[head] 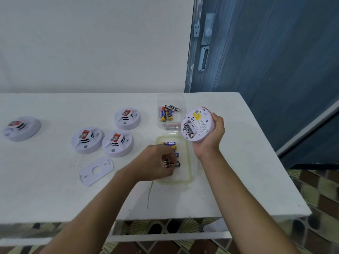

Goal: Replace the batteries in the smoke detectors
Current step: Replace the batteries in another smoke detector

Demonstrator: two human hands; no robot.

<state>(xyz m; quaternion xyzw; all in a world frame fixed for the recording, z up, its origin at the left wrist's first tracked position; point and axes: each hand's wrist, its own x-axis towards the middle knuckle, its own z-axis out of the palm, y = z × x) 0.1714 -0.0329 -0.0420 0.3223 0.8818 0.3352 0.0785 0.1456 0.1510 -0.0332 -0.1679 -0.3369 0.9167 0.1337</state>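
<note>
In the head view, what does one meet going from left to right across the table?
A lone smoke detector → group of three smoke detectors → left hand pinching batteries → opened smoke detector held in the right hand.

Left hand (158, 161) pinches low; right hand (211, 138) grips, raised.

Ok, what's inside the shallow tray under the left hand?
Blue-and-yellow batteries and black Eveready batteries, which the left hand pinches. The hand covers the tray's left side, so the count is hidden. The right hand holds a smoke detector.
</note>
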